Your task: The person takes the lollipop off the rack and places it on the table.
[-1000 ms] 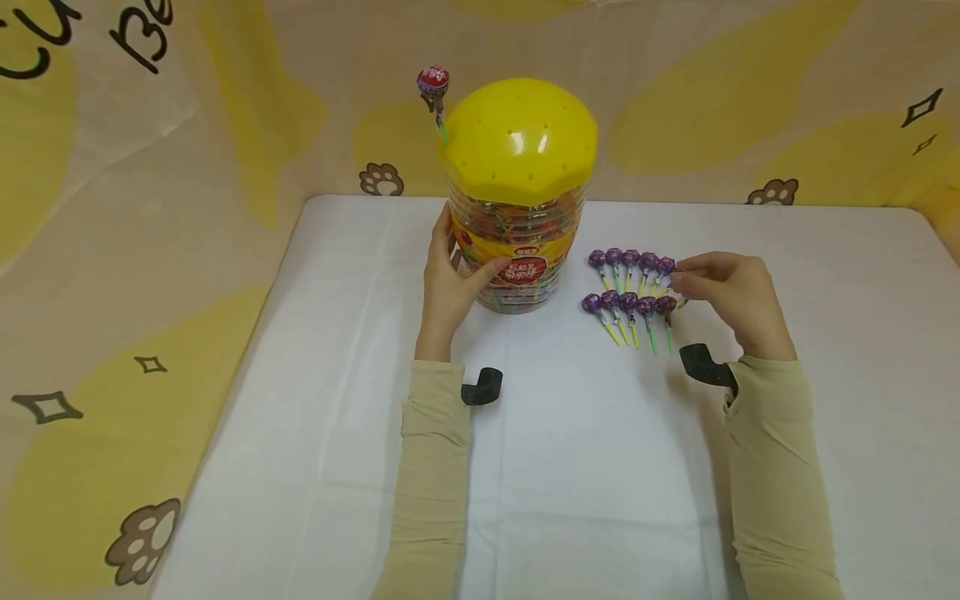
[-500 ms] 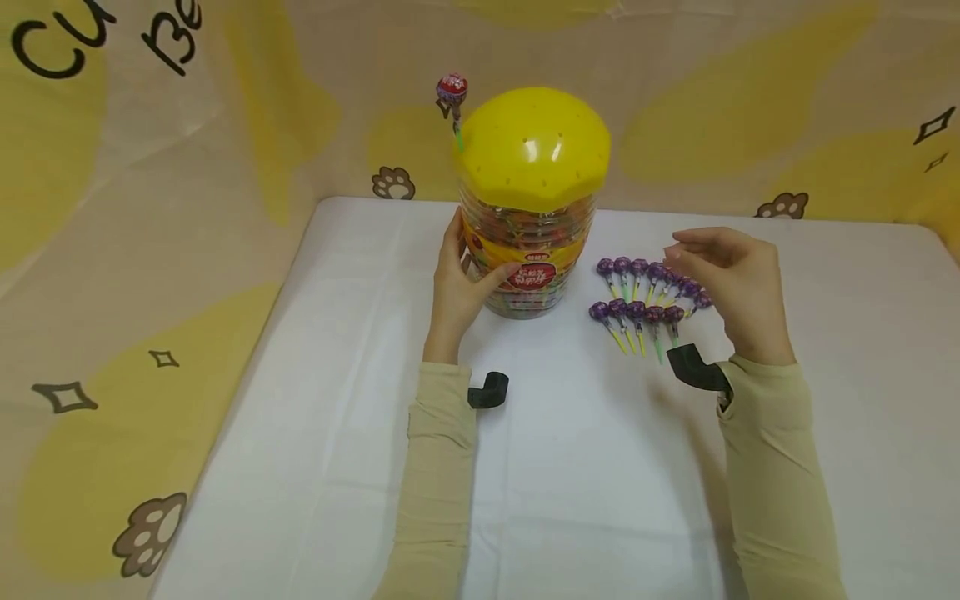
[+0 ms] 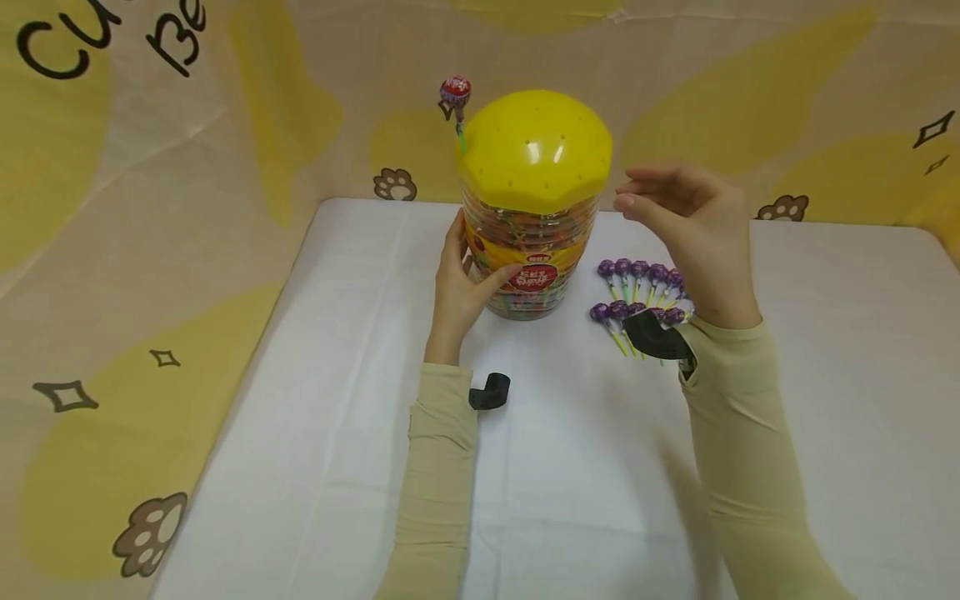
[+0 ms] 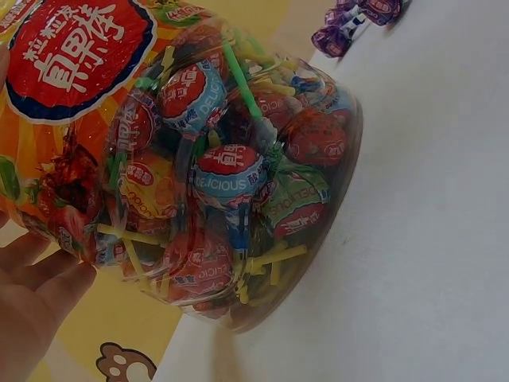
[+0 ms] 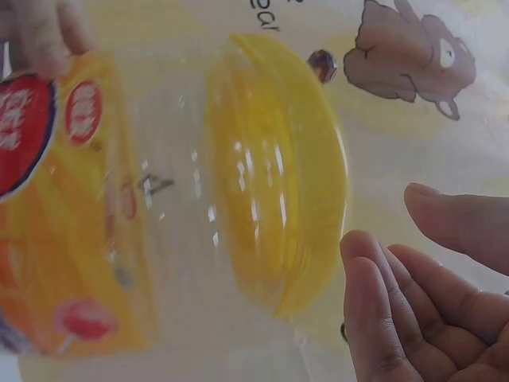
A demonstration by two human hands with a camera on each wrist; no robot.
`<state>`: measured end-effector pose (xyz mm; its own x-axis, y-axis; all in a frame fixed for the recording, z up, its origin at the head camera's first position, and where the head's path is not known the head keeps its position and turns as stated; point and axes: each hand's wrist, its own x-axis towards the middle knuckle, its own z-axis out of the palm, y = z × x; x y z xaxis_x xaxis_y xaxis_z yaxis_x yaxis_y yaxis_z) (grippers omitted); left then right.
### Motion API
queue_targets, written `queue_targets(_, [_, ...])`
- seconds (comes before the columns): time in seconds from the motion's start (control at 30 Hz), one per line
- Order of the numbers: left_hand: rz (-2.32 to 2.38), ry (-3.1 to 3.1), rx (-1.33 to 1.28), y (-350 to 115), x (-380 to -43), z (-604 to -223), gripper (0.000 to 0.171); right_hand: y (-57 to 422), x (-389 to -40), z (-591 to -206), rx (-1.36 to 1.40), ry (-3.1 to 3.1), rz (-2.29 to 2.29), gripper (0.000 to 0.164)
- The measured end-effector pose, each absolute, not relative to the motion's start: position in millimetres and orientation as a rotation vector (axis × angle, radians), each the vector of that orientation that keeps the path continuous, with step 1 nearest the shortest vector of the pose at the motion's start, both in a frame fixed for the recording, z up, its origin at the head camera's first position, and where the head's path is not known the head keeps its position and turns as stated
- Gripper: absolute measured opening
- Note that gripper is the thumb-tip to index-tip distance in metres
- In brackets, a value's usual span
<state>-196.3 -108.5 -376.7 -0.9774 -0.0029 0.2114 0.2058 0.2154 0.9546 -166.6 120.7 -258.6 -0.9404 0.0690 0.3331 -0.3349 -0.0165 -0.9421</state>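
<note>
A clear ribbed candy jar point(image 3: 566, 223) with a domed yellow lid point(image 3: 536, 150) and an orange label stands on the table, full of wrapped lollipops point(image 4: 231, 171). My left hand point(image 3: 463, 292) grips its left side, thumb across the label and fingers around the back. One lollipop point(image 3: 455, 91) sticks up from the lid's left edge. To the jar's right, above the table, hovers my right hand point(image 3: 697, 237), its fingers bent loosely with nothing between them. In the right wrist view, thumb and fingers stand apart beside the lid. Purple-wrapped lollipops point(image 3: 639, 268) lie in two rows below that hand, partly hidden by the wrist.
The table has a white cover point(image 3: 570, 467), with a patterned cloth backdrop point(image 3: 300, 100) behind and at the left. A black wrist mount point(image 3: 656, 335) juts from the right sleeve, and another black mount point(image 3: 491, 392) sits at the left wrist.
My right hand has let go at the right end of the upper lollipop row, then risen and moved left towards the lid. My left hand keeps its grip on the jar.
</note>
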Motion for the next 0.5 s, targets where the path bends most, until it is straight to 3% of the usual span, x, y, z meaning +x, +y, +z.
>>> queue_targets(0.5, [-1.824, -2.319, -0.206, -108.8, -196.4, -377.8, 0.096, 90.0, -176.4, -234.7, 0.395, -1.934, 2.045, 0.023])
